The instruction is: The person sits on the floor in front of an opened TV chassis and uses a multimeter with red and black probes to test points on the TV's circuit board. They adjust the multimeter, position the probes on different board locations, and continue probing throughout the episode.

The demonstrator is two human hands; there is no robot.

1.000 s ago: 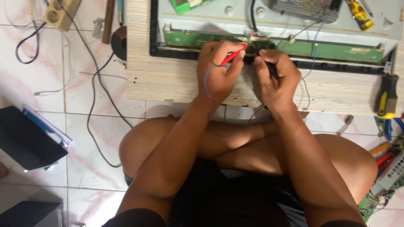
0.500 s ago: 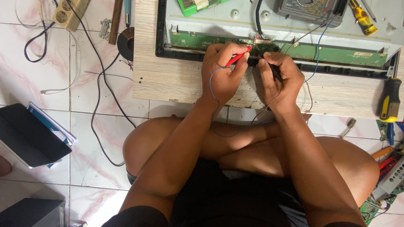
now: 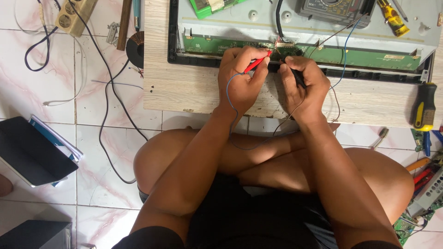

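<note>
At the near edge of the long green circuit board (image 3: 350,54), which lies in an opened panel on the wooden desk (image 3: 184,92), both hands are closed on meter probes. The left hand (image 3: 240,80) pinches the red probe (image 3: 257,62), the right hand (image 3: 304,85) the black probe (image 3: 286,71), their tips close together at the board. These probes look light, stiff and thin, best held pen-like near the tip; their leads trail soft and loose. A grey multimeter (image 3: 334,7) sits beyond.
</note>
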